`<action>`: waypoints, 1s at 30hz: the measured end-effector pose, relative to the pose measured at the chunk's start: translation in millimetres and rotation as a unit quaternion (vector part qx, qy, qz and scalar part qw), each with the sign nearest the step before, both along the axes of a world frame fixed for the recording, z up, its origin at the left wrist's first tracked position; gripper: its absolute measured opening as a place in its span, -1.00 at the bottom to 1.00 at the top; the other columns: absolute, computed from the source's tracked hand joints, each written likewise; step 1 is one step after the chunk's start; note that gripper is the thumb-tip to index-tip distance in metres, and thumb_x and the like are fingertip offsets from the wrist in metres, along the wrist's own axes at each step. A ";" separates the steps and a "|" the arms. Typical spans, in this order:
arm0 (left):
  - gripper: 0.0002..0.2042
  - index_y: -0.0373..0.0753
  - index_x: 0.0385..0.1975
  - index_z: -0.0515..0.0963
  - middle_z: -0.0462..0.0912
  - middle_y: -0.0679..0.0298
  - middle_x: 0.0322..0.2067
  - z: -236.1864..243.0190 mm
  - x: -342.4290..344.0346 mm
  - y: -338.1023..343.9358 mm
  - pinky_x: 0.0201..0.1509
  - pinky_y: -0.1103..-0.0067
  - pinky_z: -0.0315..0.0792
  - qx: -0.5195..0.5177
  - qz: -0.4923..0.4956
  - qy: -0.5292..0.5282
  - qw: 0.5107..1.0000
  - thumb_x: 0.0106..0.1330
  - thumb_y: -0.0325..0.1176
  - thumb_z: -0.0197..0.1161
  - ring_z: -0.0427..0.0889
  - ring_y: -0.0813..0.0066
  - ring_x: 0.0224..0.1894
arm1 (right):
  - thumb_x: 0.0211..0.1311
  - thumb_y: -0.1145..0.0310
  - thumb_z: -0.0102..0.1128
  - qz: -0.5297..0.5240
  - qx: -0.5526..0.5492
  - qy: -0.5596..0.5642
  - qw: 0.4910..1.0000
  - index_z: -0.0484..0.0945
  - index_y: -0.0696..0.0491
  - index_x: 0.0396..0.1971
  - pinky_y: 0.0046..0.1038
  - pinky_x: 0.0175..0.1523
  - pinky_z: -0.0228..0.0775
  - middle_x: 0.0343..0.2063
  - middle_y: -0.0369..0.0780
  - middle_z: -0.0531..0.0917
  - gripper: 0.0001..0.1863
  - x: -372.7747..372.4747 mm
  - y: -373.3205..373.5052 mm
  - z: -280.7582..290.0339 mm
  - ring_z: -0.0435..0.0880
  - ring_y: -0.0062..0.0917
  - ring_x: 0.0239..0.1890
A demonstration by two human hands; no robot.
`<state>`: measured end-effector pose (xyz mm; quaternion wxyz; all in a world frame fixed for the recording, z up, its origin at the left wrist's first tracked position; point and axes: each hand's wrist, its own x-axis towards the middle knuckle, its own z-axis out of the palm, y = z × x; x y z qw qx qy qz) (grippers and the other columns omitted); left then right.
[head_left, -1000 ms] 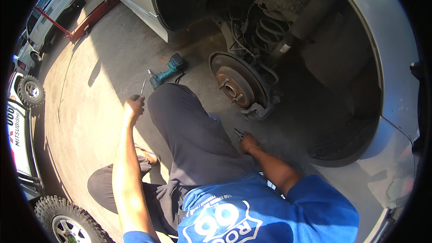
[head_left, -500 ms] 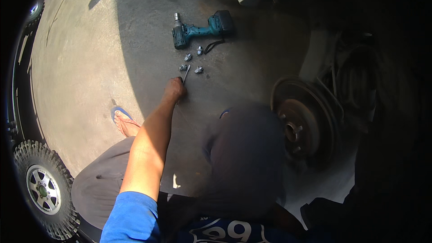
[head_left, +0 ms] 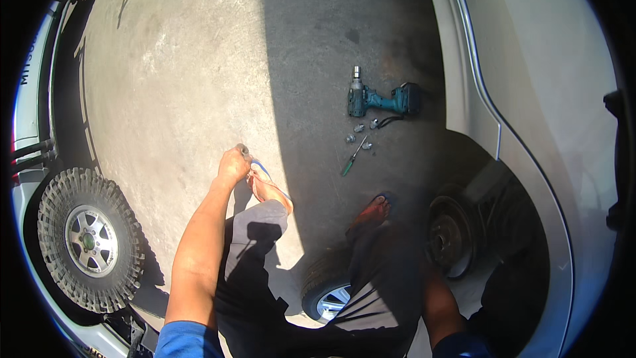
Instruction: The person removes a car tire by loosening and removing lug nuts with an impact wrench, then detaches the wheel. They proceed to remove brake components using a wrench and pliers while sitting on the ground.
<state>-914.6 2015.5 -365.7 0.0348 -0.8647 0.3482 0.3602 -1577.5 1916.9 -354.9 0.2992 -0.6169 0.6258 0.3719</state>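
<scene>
My left hand (head_left: pixel 233 164) is above the sunlit floor beside my left foot. Its fingers are curled in, and whatever they may hold is hidden. My right forearm (head_left: pixel 440 301) runs down beside my right knee; the hand itself is out of sight behind the leg. On the shaded concrete lies a green-handled screwdriver (head_left: pixel 348 166), its tip among several silver lug nuts (head_left: pixel 359 128). Just beyond them a teal cordless impact wrench (head_left: pixel 379 101) rests on its side with a socket fitted.
A pale vehicle body (head_left: pixel 530 93) rises on the right, with a bare brake disc (head_left: pixel 452 235) under its arch. Between my legs lies a wheel (head_left: pixel 324 292). Another vehicle's knobbly tyre (head_left: pixel 93 238) stands at the left. My sandalled feet (head_left: pixel 268 189) are on the floor.
My left hand has let go of the screwdriver, which now lies on the floor, and has moved left toward my foot. The view has shifted, bringing the wheel and vehicle body into sight.
</scene>
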 end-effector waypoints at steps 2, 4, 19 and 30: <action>-0.72 -0.32 -0.15 0.61 0.71 -0.11 -0.27 50.6 25.3 58.2 -0.01 0.31 0.56 0.016 0.124 0.009 0.992 0.23 -0.28 0.26 0.71 0.04 -0.13 | 0.40 0.05 -0.03 0.017 0.015 -0.016 1.000 0.63 0.13 -0.08 -0.23 -0.04 0.50 -0.14 -0.01 0.67 -0.54 42.6 7.5 39.7 0.67 -0.20 -0.12; -0.69 -0.29 -0.14 0.61 0.71 -0.06 -0.20 113.1 27.9 124.2 0.04 0.31 0.54 -0.003 0.209 0.079 0.975 0.22 -0.22 0.30 0.69 0.05 -0.07 | 0.40 0.03 -0.04 0.041 0.028 -0.036 0.998 0.64 0.14 -0.09 -0.23 -0.06 0.51 -0.15 0.00 0.68 -0.53 99.4 13.4 100.8 0.68 -0.19 -0.14; -0.75 -0.24 -0.16 0.64 0.73 0.14 -0.19 384.3 127.6 244.1 -0.08 0.41 0.60 0.089 0.393 0.238 0.884 0.35 -0.22 0.19 0.74 0.26 -0.22 | 0.34 -0.21 0.01 0.123 0.168 -0.236 0.949 0.17 0.10 0.41 -0.26 0.43 0.15 0.34 0.04 0.33 -0.16 600.9 -144.4 442.4 0.28 -0.12 0.40; -0.76 -0.32 -0.26 0.64 0.73 0.09 -0.23 480.8 388.1 39.9 -0.25 0.43 0.61 -0.052 0.423 0.170 0.888 0.32 -0.24 0.23 0.74 0.34 -0.28 | 0.33 -0.11 -0.03 0.414 0.177 -0.207 0.869 0.61 0.12 0.05 -0.21 0.26 0.35 0.06 -0.02 0.63 -0.39 934.4 -388.0 432.3 0.55 -0.15 0.19</action>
